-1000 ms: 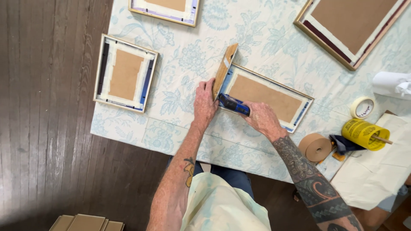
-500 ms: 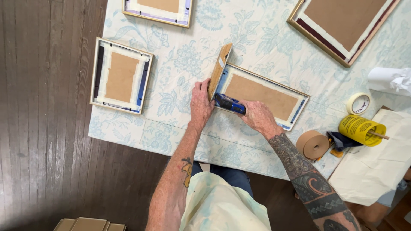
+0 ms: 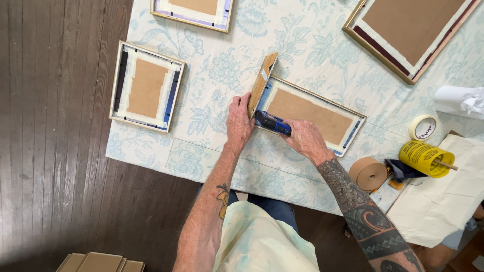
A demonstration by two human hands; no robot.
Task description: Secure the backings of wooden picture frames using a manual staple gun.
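Observation:
A long gold picture frame (image 3: pixel 310 112) lies face down on the floral cloth, brown backing up, with tape along its edges. My left hand (image 3: pixel 239 120) presses a narrow wooden block (image 3: pixel 262 83) against the frame's left end. My right hand (image 3: pixel 304 139) grips a blue and black hand tool (image 3: pixel 271 123), whose nose points at the frame's near left corner beside the block.
Other face-down frames lie at the left (image 3: pixel 146 86), top (image 3: pixel 194 12) and top right (image 3: pixel 409 34). A masking tape roll (image 3: pixel 422 127), brown tape roll (image 3: pixel 368 174), yellow spool (image 3: pixel 423 158) and white paper (image 3: pixel 436 201) sit at the right. The table edge (image 3: pixel 151 168) meets dark plank floor.
The view has drifted slightly. Both hands stay at the frame's left end with the block and the blue tool; no clear movement of either.

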